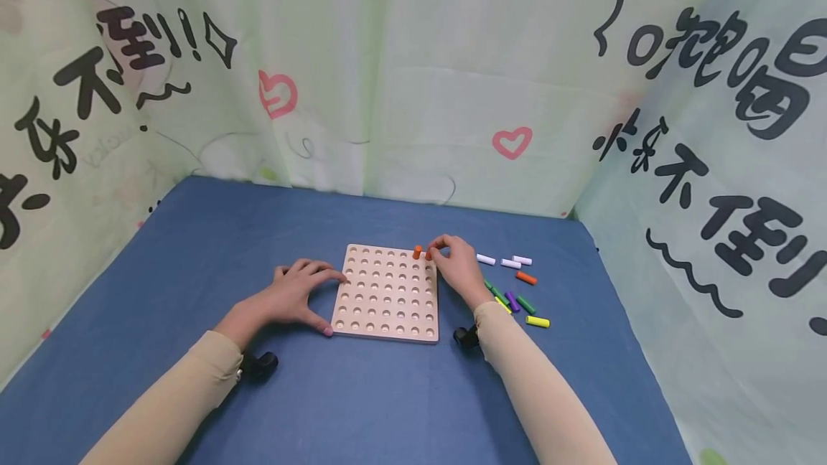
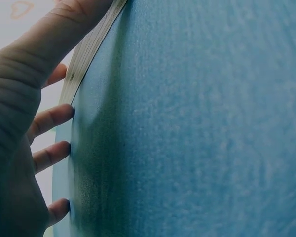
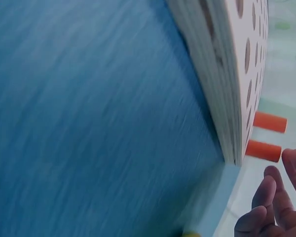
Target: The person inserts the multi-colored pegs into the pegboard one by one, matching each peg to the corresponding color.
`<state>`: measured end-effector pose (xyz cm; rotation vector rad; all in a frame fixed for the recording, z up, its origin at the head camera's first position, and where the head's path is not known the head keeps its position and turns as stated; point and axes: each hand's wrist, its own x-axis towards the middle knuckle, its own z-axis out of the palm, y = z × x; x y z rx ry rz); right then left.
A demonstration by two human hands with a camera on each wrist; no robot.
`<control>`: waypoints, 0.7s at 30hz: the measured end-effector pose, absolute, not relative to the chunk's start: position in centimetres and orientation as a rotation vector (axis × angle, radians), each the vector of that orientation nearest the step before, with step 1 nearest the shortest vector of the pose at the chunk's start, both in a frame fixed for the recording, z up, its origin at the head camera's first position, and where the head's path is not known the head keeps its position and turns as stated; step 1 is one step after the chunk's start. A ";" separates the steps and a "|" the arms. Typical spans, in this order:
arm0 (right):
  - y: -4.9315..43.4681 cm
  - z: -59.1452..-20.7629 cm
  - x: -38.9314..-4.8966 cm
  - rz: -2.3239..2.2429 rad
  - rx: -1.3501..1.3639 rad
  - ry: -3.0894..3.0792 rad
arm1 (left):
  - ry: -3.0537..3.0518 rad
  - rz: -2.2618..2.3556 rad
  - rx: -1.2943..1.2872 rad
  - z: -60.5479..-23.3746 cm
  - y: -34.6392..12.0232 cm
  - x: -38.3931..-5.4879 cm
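Observation:
A light wooden pegboard (image 1: 386, 293) with rows of round holes lies on the blue table. My left hand (image 1: 298, 294) is spread at its left side, thumb at the near left corner and index fingertip at the left edge; the other fingers rest on the cloth. Two orange pegs stand side by side at the far right of the board: an inner peg (image 1: 417, 252) and a corner peg (image 3: 263, 150). At the corner peg's top is my right hand (image 1: 460, 268), its fingertips right at the end and not wrapped around it.
Right of the board lie loose pegs: several white pegs (image 1: 510, 263), an orange peg (image 1: 526, 278), green pegs (image 1: 526, 305), a purple peg (image 1: 512, 301) and yellow pegs (image 1: 538, 321). Printed curtains (image 1: 446, 92) surround the table's back and sides.

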<state>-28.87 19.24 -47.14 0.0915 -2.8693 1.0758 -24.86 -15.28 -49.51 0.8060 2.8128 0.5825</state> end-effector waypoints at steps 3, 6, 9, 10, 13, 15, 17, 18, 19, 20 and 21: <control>19.9 -46.9 -28.6 1.038 0.093 -2.883 | 2.811 0.586 0.814 -49.5 -15.3 -24.9; 20.8 -46.6 -28.3 1.010 0.083 -2.891 | 2.808 0.602 0.815 -49.4 -15.2 -24.8; 21.8 -46.4 -28.1 0.999 0.065 -2.900 | 2.806 0.600 0.814 -49.3 -15.3 -24.7; 22.2 -46.3 -28.0 0.986 0.058 -2.909 | 2.803 0.599 0.814 -49.3 -15.3 -24.7; 23.6 -46.1 -27.8 0.920 0.044 -2.939 | 2.798 0.603 0.814 -49.2 -15.3 -24.6; 24.7 -46.0 -27.7 0.891 0.028 -2.957 | 2.797 0.613 0.812 -49.3 -15.3 -24.6; 25.9 -45.8 -27.5 0.876 0.009 -2.965 | 2.796 0.627 0.812 -49.4 -15.3 -24.6; 26.5 -45.7 -27.4 0.872 -0.004 -2.966 | 2.797 0.629 0.811 -49.4 -15.3 -24.6; 27.0 -45.6 -27.3 0.874 -0.019 -2.966 | 2.796 0.629 0.810 -49.4 -15.3 -24.6; 27.6 -45.6 -27.1 0.871 -0.036 -2.965 | 2.794 0.630 0.809 -49.4 -15.3 -24.6; 28.1 -45.6 -27.0 0.861 -0.051 -2.965 | 2.792 0.630 0.808 -49.5 -15.3 -24.5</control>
